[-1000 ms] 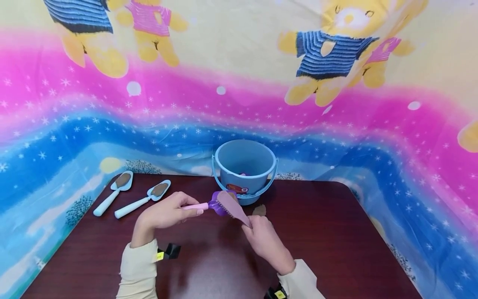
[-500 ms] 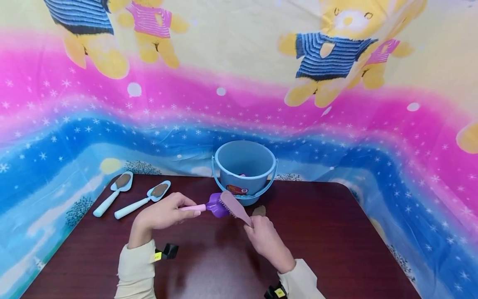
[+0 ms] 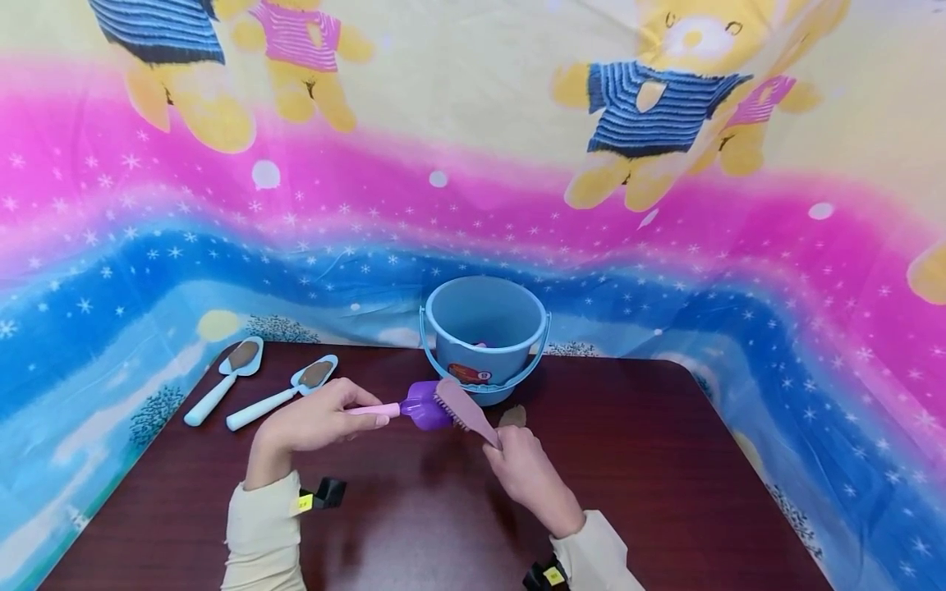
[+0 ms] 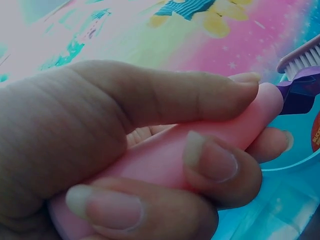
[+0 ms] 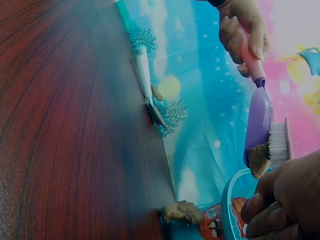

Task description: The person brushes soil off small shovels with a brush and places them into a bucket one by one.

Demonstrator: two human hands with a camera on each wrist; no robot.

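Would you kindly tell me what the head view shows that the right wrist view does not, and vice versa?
Only the head view shows the inside of the round blue plastic bucket and the cream fabric sleeves.
Only the right wrist view shows the brown lump at the purple plastic scoop's tip.
Both show the left hand, right hand, flat mauve brush and dark wooden table.

Brush (image 3: 466,409) at purple scoop (image 3: 423,405) (2 trowels (image 3: 279,400) leftward)

Standing on the dark table (image 3: 650,476): blue bucket (image 3: 510,359), with lowered handle (image 3: 489,388). Lying at left: two pale-blue scoops (image 3: 210,400), carrying brown lumps (image 3: 244,355). Lying near the bucket: another lump (image 3: 512,417). Hanging behind: bear-printed cloth (image 3: 473,213).
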